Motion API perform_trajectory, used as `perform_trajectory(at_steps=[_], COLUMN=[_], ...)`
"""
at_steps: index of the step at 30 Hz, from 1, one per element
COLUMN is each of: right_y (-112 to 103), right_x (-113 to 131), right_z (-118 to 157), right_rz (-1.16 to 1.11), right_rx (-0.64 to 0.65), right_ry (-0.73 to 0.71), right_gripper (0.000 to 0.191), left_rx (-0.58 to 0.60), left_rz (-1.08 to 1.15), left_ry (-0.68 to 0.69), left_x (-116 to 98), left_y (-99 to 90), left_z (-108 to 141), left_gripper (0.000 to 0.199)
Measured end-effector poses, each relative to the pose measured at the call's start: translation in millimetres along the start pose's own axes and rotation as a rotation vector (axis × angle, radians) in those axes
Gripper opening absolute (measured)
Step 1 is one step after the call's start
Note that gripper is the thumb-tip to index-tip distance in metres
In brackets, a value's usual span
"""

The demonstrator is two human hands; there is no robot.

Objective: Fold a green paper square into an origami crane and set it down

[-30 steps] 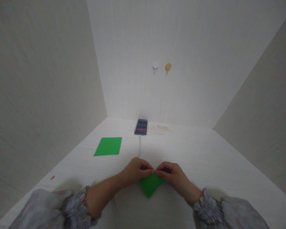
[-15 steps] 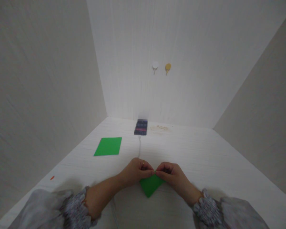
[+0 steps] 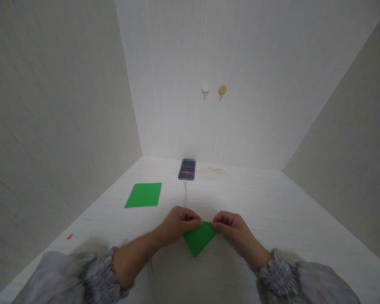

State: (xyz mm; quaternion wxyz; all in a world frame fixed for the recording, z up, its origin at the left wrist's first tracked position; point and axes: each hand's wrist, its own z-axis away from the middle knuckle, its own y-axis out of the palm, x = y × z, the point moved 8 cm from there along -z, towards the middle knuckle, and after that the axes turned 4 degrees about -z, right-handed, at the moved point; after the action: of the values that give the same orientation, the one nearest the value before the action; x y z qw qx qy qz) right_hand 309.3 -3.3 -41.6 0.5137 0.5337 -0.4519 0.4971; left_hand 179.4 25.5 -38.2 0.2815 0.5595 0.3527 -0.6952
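Between my two hands is a piece of green paper (image 3: 200,240), held by its upper edge with one corner pointing down toward me. My left hand (image 3: 181,226) pinches that edge on the left, thumb against fingers, a gold ring on one finger. On the right, my right hand (image 3: 232,226) pinches the same edge a short gap away. Parts of the paper's sides are hidden behind the fingers. A flat stack or sheet of green paper (image 3: 144,195) lies on the white table (image 3: 256,202), beyond my left hand.
A blurred-out phone (image 3: 187,169) lies near the back wall, its white cable (image 3: 185,194) running toward me under my left arm. A small orange scrap (image 3: 69,237) is at the far left. A white hook (image 3: 205,89) and a yellow hook (image 3: 222,91) hang on the wall.
My hands have moved slightly apart along the paper's upper edge, from almost touching to a small gap. The paper has risen a little in view.
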Motion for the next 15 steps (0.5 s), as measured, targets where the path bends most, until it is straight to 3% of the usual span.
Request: perform_trajectory(at_steps=[15], right_y=[-20], right_x=[4], right_z=[-4], right_rz=[0.030], right_rx=[-0.067], right_ry=[0.019], right_gripper=[0.018], left_rx=[-0.077], left_rz=[0.039], left_ry=[-0.015], left_x=[0], left_y=[-8.0], left_z=[0], left_gripper=[0.023])
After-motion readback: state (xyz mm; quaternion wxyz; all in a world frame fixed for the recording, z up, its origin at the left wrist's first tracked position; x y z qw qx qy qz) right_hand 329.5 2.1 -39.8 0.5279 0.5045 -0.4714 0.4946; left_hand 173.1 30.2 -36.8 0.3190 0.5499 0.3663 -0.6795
